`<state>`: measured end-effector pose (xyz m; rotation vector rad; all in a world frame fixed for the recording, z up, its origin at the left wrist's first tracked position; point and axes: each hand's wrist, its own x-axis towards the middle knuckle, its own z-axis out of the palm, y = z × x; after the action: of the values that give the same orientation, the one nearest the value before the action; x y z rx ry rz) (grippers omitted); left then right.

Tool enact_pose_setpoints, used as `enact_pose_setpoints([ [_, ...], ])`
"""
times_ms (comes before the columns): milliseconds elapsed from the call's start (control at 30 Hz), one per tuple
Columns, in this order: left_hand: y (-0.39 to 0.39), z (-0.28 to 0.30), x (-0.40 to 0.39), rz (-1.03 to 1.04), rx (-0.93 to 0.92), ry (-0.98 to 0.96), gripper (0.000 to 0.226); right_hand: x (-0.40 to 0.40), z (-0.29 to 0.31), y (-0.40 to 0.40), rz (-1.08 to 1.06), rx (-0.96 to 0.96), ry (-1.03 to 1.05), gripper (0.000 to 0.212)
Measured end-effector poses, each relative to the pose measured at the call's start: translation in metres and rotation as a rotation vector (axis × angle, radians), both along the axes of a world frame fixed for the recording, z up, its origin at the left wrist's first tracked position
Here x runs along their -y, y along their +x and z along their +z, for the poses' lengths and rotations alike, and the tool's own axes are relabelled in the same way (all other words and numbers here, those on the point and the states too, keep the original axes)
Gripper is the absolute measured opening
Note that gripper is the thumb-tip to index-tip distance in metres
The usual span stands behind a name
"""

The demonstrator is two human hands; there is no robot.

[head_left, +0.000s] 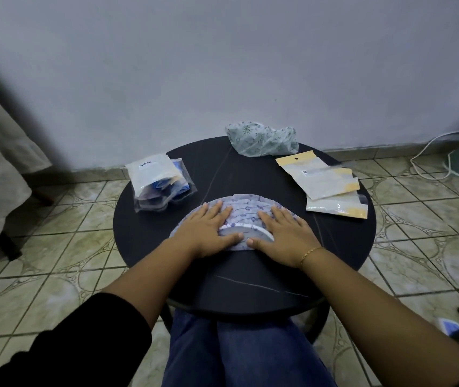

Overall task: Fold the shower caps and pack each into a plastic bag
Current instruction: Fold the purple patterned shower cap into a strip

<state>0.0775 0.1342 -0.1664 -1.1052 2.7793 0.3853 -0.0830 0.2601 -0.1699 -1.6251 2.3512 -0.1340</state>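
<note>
Both grips flat, fingers straight: left hand [208, 229] and right hand [284, 233] press the folded patterned shower cap [246, 209] onto the surface [250, 286].

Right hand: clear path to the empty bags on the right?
Probably yes. The right hand presses flat on the folded cap, holding nothing, and bare tabletop lies between it and the empty bags.

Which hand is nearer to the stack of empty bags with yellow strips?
The right hand. It presses flat on the folded shower cap, just beside the empty bags; the left hand presses the cap's other side, farther away.
</note>
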Motion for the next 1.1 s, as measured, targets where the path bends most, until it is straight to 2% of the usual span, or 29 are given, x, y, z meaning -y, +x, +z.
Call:
enact_pose_setpoints([
  [200,0.002,0.011,-0.005,-0.006,0.051,-0.080,0.087,-0.002,0.006,-0.002,0.014,0.020,-0.039,0.080],
  [433,0.003,0.014,0.008,0.102,-0.200,-0.100,0.071,0.001,0.012,0.008,0.046,-0.124,-0.255,0.059],
  [633,0.008,0.008,0.026,0.156,-0.311,-0.017,0.075,0.009,0.012,0.008,0.053,-0.080,-0.181,0.060],
  [867,0.010,-0.002,0.035,0.145,-0.487,0.010,0.060,0.014,0.009,0.007,0.061,-0.043,-0.097,0.068],
  [967,0.012,-0.008,0.036,0.093,-0.478,-0.078,0.052,0.014,0.006,0.004,0.082,-0.018,-0.038,0.070],
  [1100,0.019,-0.011,0.033,-0.097,-0.486,-0.470,0.038,0.016,0.006,-0.002,0.104,0.001,-0.012,0.067],
])
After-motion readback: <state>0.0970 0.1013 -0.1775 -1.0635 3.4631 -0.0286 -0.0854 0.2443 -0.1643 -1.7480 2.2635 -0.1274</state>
